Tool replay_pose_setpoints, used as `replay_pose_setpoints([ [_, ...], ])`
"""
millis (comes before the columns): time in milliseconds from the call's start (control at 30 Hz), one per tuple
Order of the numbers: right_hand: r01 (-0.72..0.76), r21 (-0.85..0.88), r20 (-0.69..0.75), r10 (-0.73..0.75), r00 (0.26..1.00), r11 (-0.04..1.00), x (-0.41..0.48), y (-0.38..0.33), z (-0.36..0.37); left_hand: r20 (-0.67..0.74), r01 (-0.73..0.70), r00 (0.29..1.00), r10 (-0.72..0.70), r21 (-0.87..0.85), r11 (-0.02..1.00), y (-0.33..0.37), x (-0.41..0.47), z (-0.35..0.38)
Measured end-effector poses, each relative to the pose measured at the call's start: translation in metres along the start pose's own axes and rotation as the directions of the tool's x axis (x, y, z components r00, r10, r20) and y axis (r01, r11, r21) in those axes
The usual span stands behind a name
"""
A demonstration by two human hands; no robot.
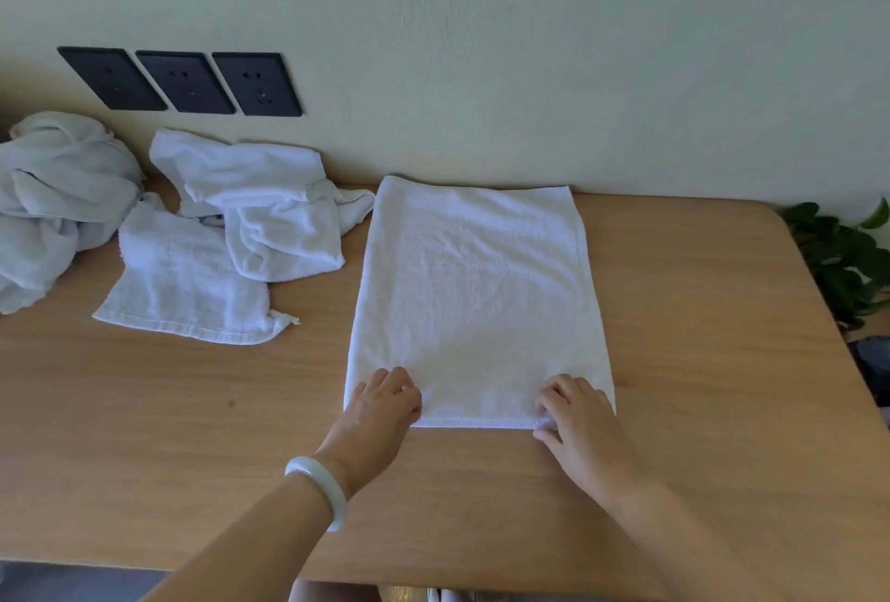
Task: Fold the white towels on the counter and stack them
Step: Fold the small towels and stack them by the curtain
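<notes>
left hand (pixel 385 401) and right hand (pixel 575 413) each pinch a near corner of the flat white terry towel (pixel 474 293) on the pale wooden counter (pixel 698 360); its long axis runs away from both, toward the wall (pixel 530 47). crumpled white towels (pixel 260 216) lie far left.

Wooden counter (pixel 674 360) with one flat towel (pixel 477 293), crumpled towels (pixel 269 216) at left.
</notes>
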State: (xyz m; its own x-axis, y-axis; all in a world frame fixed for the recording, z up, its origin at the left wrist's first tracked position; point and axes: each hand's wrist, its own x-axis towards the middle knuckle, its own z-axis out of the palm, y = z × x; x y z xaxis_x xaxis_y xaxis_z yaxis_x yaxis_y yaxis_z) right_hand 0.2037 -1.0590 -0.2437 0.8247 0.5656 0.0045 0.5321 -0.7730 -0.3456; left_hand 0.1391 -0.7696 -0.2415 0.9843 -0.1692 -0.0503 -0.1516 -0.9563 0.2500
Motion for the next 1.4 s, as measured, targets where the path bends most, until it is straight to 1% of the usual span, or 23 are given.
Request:
replay_pose_setpoints([
  [67,0.022,-0.038,-0.041,-0.024,0.999,0.999,-0.001,-0.003,0.001,0.018,-0.014,1.000,0.014,0.004,1.000,0.001,-0.002,-0.002],
  [167,0.048,-0.041,-0.074,-0.051,0.996,0.998,-0.001,-0.003,0.000,0.030,-0.047,0.999,0.045,0.071,0.996,0.001,-0.004,-0.002],
  [267,0.050,-0.038,-0.047,-0.052,0.998,0.998,-0.005,0.001,0.001,0.028,-0.096,0.995,0.093,0.144,0.985,0.000,-0.003,-0.002],
  [300,0.051,-0.040,-0.037,-0.052,0.998,0.998,-0.007,0.002,0.001,0.020,-0.091,0.996,0.089,0.149,0.985,0.000,-0.003,-0.001],
  [367,0.056,-0.046,-0.034,-0.058,0.998,0.997,-0.009,0.003,0.001,0.004,-0.018,1.000,0.018,0.070,0.997,-0.002,-0.001,0.000],
  [433,0.074,-0.078,-0.064,-0.079,0.995,0.994,-0.009,0.002,0.003,0.007,0.067,0.998,-0.067,-0.096,0.993,-0.004,0.002,0.000],
  [500,0.086,-0.125,-0.120,-0.102,0.988,0.988,-0.007,0.001,0.005,0.044,0.088,0.996,-0.081,-0.196,0.977,-0.005,0.004,-0.004],
  [600,0.081,-0.133,-0.154,-0.102,0.983,0.988,-0.003,0.000,0.003,0.048,0.073,0.997,-0.062,-0.260,0.963,-0.007,0.004,-0.015],
  [667,0.103,-0.120,-0.106,-0.116,0.988,0.987,-0.005,0.003,0.000,0.041,0.051,0.998,-0.042,-0.262,0.964,-0.007,0.002,-0.022],
  [733,0.122,-0.093,-0.040,-0.126,0.991,0.988,-0.009,0.004,-0.003,0.115,0.041,0.993,-0.018,-0.197,0.980,-0.006,-0.002,-0.028],
  [800,0.057,-0.011,-0.023,-0.057,0.998,0.998,-0.006,0.002,-0.010,0.164,0.089,0.985,-0.061,-0.168,0.982,-0.008,-0.003,-0.031],
  [867,-0.009,0.032,-0.066,0.011,0.998,0.999,0.008,0.000,-0.016,0.100,0.139,0.987,-0.122,-0.181,0.974,-0.011,0.002,-0.032],
  [900,-0.029,0.027,-0.088,0.031,0.996,0.999,0.020,-0.002,-0.017,0.067,0.164,0.986,-0.155,-0.157,0.974,-0.012,0.007,-0.032],
  [933,-0.067,0.022,-0.077,0.069,0.995,0.997,0.031,-0.004,-0.017,0.063,0.198,0.979,-0.192,-0.122,0.973,-0.012,0.013,-0.032],
  [1000,-0.202,-0.009,0.045,0.202,0.978,0.979,0.050,-0.010,-0.013,0.138,0.302,0.947,-0.289,-0.086,0.949,-0.010,0.022,-0.034],
  [1067,-0.307,-0.057,0.165,0.312,0.936,0.950,0.053,-0.014,-0.011,0.271,0.364,0.905,-0.328,-0.091,0.927,-0.011,0.027,-0.037],
  [1167,-0.375,0.010,0.302,0.354,0.885,0.927,0.038,-0.011,-0.018,0.496,0.344,0.821,-0.282,-0.034,0.939,-0.017,0.024,-0.043],
  [1200,-0.387,0.023,0.346,0.356,0.868,0.922,0.031,-0.009,-0.022,0.547,0.330,0.793,-0.269,-0.015,0.944,-0.015,0.021,-0.045],
  [1233,-0.379,0.007,0.370,0.350,0.861,0.925,0.028,-0.010,-0.023,0.563,0.328,0.781,-0.271,0.001,0.945,-0.013,0.019,-0.046],
  [1267,-0.347,-0.030,0.341,0.336,0.878,0.938,0.026,-0.012,-0.022,0.524,0.327,0.803,-0.284,0.011,0.945,-0.009,0.019,-0.046],
  [1333,-0.254,-0.035,0.125,0.256,0.959,0.967,0.029,-0.022,-0.013,0.303,0.302,0.907,-0.293,0.018,0.953,0.005,0.024,-0.042],
  [1367,-0.206,-0.017,0.026,0.207,0.978,0.978,0.035,-0.031,-0.006,0.200,0.292,0.938,-0.283,-0.012,0.956,0.013,0.029,-0.038],
  [1400,-0.167,-0.012,-0.034,0.167,0.985,0.986,0.043,-0.042,0.002,0.151,0.277,0.952,-0.266,-0.054,0.959,0.023,0.035,-0.033],
])
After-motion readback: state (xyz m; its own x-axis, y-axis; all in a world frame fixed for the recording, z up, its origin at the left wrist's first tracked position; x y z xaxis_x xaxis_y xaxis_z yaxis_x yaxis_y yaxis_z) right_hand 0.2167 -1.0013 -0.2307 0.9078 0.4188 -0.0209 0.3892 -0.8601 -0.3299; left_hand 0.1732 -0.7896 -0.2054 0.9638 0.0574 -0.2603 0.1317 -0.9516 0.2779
